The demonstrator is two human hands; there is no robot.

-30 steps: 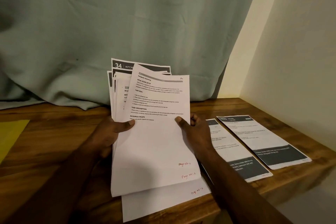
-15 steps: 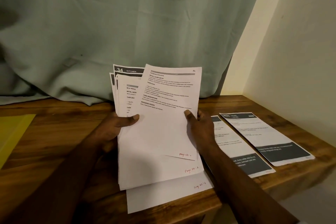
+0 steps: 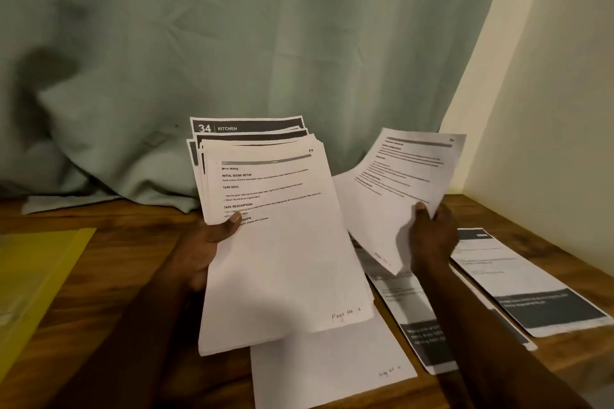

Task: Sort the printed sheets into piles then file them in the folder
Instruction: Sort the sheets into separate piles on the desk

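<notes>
My left hand [image 3: 206,242] grips a fanned stack of printed sheets [image 3: 279,259] upright above the wooden table, thumb on the front page headed "Mirror Wiping". A sheet with a dark "34 KITCHEN" header shows at the stack's back. My right hand [image 3: 432,236] holds a single white printed sheet [image 3: 395,196], lifted and tilted to the right of the stack. A white sheet [image 3: 332,372] lies flat on the table under the stack. Two sheets with dark bands lie at the right: one [image 3: 415,319] partly under my right arm, another [image 3: 531,289] further right. A yellow folder [image 3: 36,276] lies at the left.
A pale green curtain [image 3: 232,43] hangs behind the wooden table [image 3: 116,276] and rests on its back edge. A cream wall [image 3: 548,93] closes the right side, meeting the table in a corner. The table's front edge runs along the bottom right.
My right hand has pulled the front sheet off the stack and carried it rightward and up. The "Mirror Wiping" page now shows fully on the stack in my left hand.
</notes>
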